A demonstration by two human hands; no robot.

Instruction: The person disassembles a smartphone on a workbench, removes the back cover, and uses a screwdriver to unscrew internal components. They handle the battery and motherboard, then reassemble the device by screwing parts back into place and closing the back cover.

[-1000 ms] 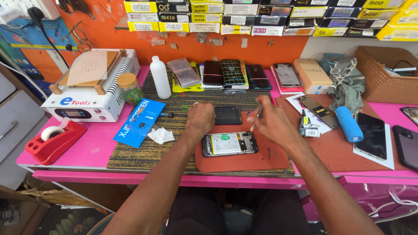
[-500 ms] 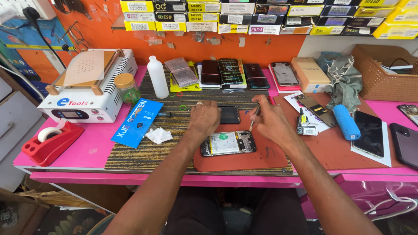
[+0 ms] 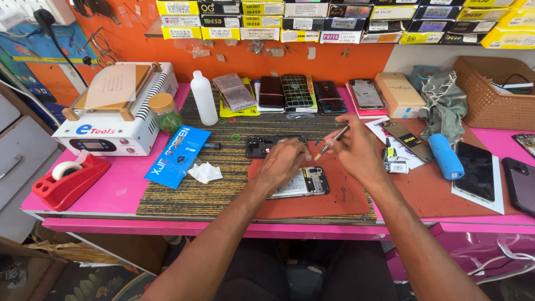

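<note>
I am working on an opened phone [image 3: 301,183] that is lying on a rust-brown mat [image 3: 312,203] in the middle of the pink bench [image 3: 106,192], its back off and its inner parts showing.

1. Left side. A white heating machine [image 3: 114,120], a red tape dispenser [image 3: 67,178], a blue packet [image 3: 178,155] and a crumpled white wipe [image 3: 204,172] are sitting well apart from the work. A white bottle [image 3: 204,98] is standing upright behind them.

2. Left hand [image 3: 281,164]. I am resting it, fingers curled loosely, on the upper left part of the phone and pressing it to the mat. I cannot tell whether the fingertips are pinching anything small. A black rear cover [image 3: 262,146] is lying just beyond the knuckles.

3. Right hand [image 3: 354,150]. I am gripping a slim screwdriver [image 3: 332,139] between thumb and fingers; its tip is pointing down and left towards the phone's upper edge but is not visibly touching it.

Judgement: the step in hand appears to be working a fastener near the phone's top. The next move calls for a short, steady descent of the tip while the left hand is keeping the phone from sliding.

4. Clearance. Open mat is lying in front of and right of the phone. A blue cylinder [image 3: 446,156] and dark phones [image 3: 479,170] are crowding the right; the bench's near edge is close below the mat.
</note>
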